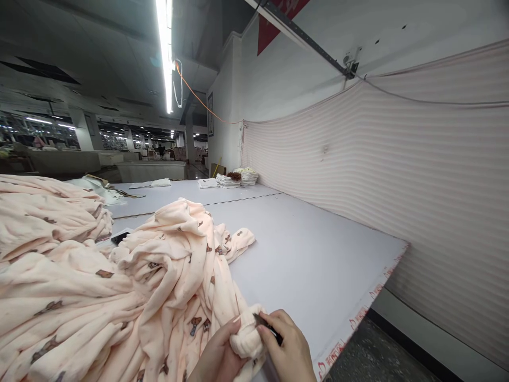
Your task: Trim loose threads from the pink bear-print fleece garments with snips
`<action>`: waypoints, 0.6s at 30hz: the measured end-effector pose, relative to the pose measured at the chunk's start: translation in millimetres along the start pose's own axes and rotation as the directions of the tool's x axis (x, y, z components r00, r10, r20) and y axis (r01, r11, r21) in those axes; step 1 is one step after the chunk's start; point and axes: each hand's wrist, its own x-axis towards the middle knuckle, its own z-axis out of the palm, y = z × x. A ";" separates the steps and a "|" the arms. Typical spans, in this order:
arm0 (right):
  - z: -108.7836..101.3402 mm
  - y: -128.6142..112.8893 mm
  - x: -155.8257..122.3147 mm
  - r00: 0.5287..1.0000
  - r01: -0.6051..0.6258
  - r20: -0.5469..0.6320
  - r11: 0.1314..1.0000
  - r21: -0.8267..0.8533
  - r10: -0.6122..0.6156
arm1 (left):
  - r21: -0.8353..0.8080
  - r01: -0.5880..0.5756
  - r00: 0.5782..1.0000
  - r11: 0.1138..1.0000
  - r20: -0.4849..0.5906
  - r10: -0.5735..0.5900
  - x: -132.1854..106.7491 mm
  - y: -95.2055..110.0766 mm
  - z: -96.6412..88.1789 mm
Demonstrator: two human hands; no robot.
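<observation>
A gathered, pale peach fleece cuff (245, 342) is low in the centre of the view, held at the near side of a pale worktable (310, 233). The left hand (222, 353) grips it between thumb and curled fingers. The right hand (289, 347) is closed around a small dark tool (274, 332), probably thread snips, its tip at the cuff. The step appears to be close trimming; the next move calls for steady fabric and careful tip placement. Leftward spreads heaped, printed peach fleece (175, 276); folded white stacks (228, 181) lie beyond.
</observation>
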 end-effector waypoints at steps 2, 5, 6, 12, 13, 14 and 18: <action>0.8 2.5 0.2 1.000 -0.022 0.009 0.996 0.091 0.021 | 0.008 0.002 1.000 1.000 0.003 -0.002 0.1 0.2 -0.6; 2.5 5.9 2.0 0.995 -0.095 -0.004 0.967 0.238 0.099 | 0.043 -0.006 1.000 0.999 0.021 0.006 -2.4 -0.2 3.5; 2.1 5.5 3.5 0.991 -0.127 -0.014 0.955 0.267 0.135 | 0.075 -0.016 0.999 0.997 0.029 0.014 -3.9 -0.6 5.9; -7.2 -7.0 11.4 0.982 -0.132 0.166 0.962 0.237 0.094 | 0.693 -0.203 0.950 0.691 -0.031 0.310 -9.4 0.7 6.4; -6.4 -5.3 8.3 0.979 -0.133 0.187 0.958 0.254 0.086 | 0.814 -0.233 0.904 0.533 -0.022 0.428 -8.9 1.6 2.2; -4.5 -1.5 3.2 0.976 -0.144 0.197 0.947 0.286 0.088 | 0.889 -0.243 0.850 0.389 0.001 0.528 -8.1 2.4 -2.8; 5.0 21.6 -25.1 0.936 -0.254 0.327 0.894 0.370 0.131 | 0.914 -0.311 0.707 0.261 0.039 0.707 -6.9 1.1 -20.1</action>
